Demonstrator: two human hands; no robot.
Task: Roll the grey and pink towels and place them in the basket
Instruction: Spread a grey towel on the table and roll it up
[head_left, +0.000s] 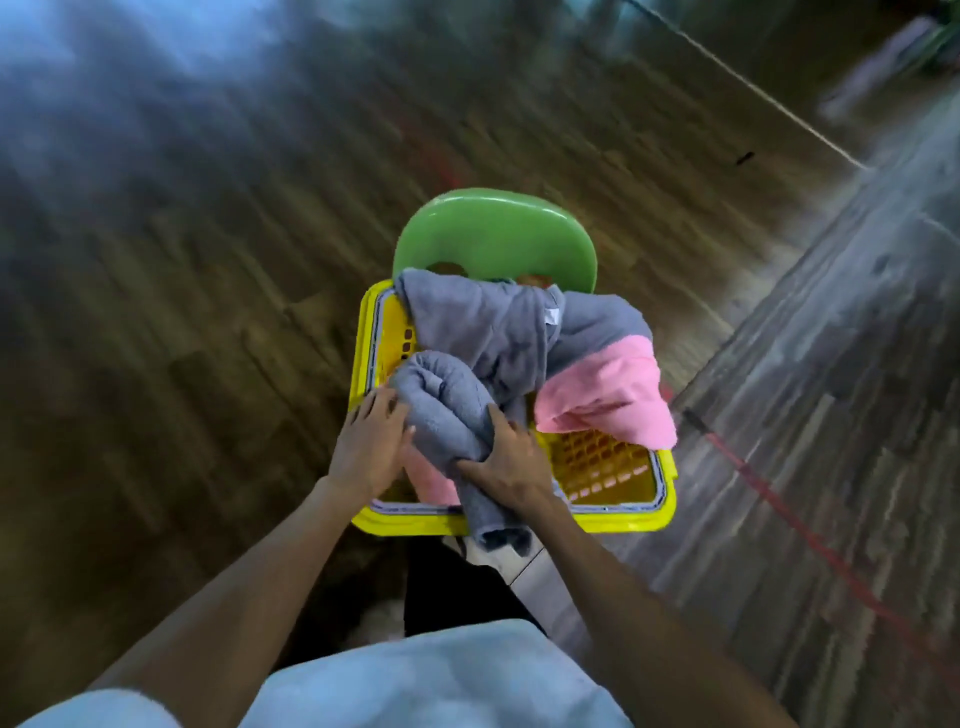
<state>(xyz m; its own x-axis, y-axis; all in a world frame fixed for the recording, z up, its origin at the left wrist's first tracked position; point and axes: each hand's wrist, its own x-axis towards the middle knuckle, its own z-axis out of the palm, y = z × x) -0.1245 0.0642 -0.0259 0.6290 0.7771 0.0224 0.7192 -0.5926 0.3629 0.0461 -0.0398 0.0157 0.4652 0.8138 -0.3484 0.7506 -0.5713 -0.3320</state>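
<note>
Here, a yellow perforated plastic basket (613, 470) sits on a green plastic chair (493, 234), whose backrest rises at the far side of the basket; the chair stands on a wood-plank floor (208, 260). The surroundings are motion-blurred, and fine detail there cannot be resolved.

A partly rolled grey towel (447, 405) lies over the near-left part of the basket; its lower end hangs over the near rim. The left hand (371, 447) rests against the left side of this roll with the fingers extended and only slightly bent, not closed around the fabric. The right hand (511, 467) grips the right side of the same roll; the fingers curl into the cloth and the thumb presses across it.

A second, loose mass of grey towel (483, 322) is heaped across the far half of the basket and touches the chair backrest. A pink towel (608, 395) lies crumpled at the right side, draping over the right rim; another patch of pink cloth (431, 480) shows beneath the grey roll, between the two hands; whether it belongs to the same towel cannot be determined.

A red line (810, 535) crosses the floor at right.
</note>
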